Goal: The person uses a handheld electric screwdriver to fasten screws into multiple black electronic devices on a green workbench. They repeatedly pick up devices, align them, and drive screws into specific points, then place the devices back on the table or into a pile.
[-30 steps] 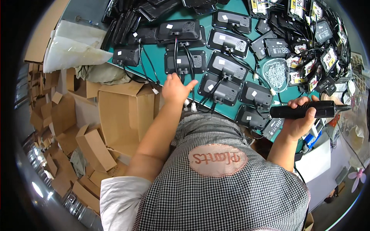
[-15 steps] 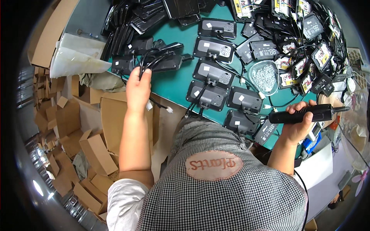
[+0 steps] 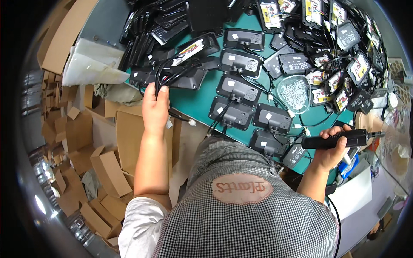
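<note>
My left hand [image 3: 155,107] is closed around a bundle of black cables [image 3: 161,73] at the table's left front edge. Black display units [image 3: 189,79] lie just beyond that hand, and one tilted unit [image 3: 206,42] there shows a white and red inner part. White plugs [image 3: 192,122] dangle near my left wrist. In my right hand [image 3: 328,154] lies a black electric screwdriver [image 3: 335,139], its corded end pointing right. Closed black units [image 3: 238,60] with grey stands and white stickers form a column mid-table, with two more [image 3: 273,117] to their right.
A clear plastic tub of screws [image 3: 294,92] stands right of the column. Open units with wires [image 3: 320,79] pile up at the right, and black casings [image 3: 159,23] are stacked far left. Cardboard boxes [image 3: 109,170] cover the floor at left. The table mat [image 3: 185,101] is green.
The tilted unit beyond my left hand has turned up to show its inner part. My left hand keeps its grip on the cables, and my right hand still holds the screwdriver, slightly lower in view.
</note>
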The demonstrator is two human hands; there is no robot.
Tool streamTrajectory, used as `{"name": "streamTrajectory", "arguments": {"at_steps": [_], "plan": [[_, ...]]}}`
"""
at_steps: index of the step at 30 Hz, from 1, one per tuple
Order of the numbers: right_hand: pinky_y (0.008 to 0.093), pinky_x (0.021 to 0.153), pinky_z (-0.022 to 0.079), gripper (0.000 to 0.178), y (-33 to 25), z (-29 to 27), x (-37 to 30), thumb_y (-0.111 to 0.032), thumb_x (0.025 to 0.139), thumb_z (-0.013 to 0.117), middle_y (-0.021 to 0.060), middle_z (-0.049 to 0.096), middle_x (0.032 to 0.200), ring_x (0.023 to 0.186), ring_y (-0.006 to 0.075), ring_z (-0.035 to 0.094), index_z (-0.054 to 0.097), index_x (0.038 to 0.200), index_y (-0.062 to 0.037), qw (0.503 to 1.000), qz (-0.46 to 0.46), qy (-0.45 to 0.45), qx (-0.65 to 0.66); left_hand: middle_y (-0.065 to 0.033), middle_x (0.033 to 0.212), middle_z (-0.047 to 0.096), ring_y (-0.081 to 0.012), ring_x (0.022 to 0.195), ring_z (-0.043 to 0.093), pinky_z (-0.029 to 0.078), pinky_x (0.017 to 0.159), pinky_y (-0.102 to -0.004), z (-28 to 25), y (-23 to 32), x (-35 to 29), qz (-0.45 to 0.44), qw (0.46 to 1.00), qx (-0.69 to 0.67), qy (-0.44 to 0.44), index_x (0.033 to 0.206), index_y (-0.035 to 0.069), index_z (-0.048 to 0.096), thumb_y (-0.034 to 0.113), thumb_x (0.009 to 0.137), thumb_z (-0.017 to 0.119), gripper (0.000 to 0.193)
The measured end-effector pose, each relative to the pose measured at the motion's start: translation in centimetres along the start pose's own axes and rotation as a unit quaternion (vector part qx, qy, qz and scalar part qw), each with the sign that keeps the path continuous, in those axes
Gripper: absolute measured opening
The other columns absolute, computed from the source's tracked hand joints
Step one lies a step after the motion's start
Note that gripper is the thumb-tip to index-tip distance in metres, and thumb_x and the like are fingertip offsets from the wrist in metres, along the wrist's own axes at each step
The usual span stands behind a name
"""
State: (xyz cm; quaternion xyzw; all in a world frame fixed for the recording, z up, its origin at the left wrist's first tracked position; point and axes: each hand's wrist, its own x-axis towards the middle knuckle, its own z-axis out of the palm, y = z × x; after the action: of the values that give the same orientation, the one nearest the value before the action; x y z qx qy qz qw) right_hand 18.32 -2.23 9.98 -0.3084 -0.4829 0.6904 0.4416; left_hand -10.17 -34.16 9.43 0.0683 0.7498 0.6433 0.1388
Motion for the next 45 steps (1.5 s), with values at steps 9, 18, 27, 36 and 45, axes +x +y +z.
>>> {"name": "streamTrajectory", "arguments": {"at_steps": [9,18,27,36,45], "plan": [[0.0326,0.063,0.045,0.046,1.0,1.5,1.3,-0.033,0.085,0.063,0.0065,0.052,0.081,0.067,0.0167,0.052,0.044,0.117,-0.0062,0.997,0.013,-0.07,0.007,0.0004,0.083,0.054,-0.0092,0.077,0.049,0.041,0.072,-0.0239,-10.7,0.5,-7.2,0.121,0.958,0.242,0.095,0.102,0.0,0.057,0.013,0.09,0.057,0.018],[0.0311,0.063,0.046,0.049,1.6,6.2,0.3,-0.033,0.083,0.066,0.0064,0.052,0.083,0.067,0.0157,0.052,0.044,0.116,-0.0056,0.992,0.027,-0.125,0.015,0.0013,0.085,0.053,-0.0079,0.078,0.047,0.041,0.072,-0.0232,-12.1,-2.1,-8.9,0.074,0.97,0.172,0.154,0.101,0.001,0.057,0.012,0.091,0.055,0.015],[0.0309,0.062,0.046,0.051,1.5,5.8,-0.7,-0.033,0.081,0.068,0.0065,0.051,0.079,0.069,0.0156,0.051,0.042,0.115,-0.0052,0.995,0.024,-0.099,-0.018,0.0029,0.073,0.048,-0.0048,0.063,0.042,0.037,0.057,-0.0203,-2.7,-7.9,-1.6,0.078,0.992,-0.02,0.102,0.106,0.004,0.05,0.013,0.094,0.051,0.015],[0.032,0.062,0.045,0.051,2.0,4.5,-0.8,-0.034,0.082,0.067,0.0067,0.051,0.08,0.067,0.016,0.05,0.041,0.116,-0.0062,0.998,0.032,-0.056,-0.029,-0.0234,0.102,0.061,-0.0384,0.098,0.058,0.045,0.084,-0.0425,-2.9,-13.7,-0.3,-0.101,0.932,0.337,-0.091,0.113,0.0,0.052,0.032,0.088,0.055,0.041],[0.0308,0.062,0.044,0.051,3.0,6.2,-0.2,-0.033,0.081,0.069,0.0061,0.051,0.08,0.067,0.0156,0.05,0.043,0.116,-0.006,0.997,0.042,-0.058,-0.031,-0.0214,0.111,0.057,-0.0375,0.107,0.052,0.041,0.092,-0.0435,-3.4,-10.6,0.6,-0.168,0.864,0.441,-0.178,0.111,0.001,0.053,0.036,0.089,0.053,0.041]]}}
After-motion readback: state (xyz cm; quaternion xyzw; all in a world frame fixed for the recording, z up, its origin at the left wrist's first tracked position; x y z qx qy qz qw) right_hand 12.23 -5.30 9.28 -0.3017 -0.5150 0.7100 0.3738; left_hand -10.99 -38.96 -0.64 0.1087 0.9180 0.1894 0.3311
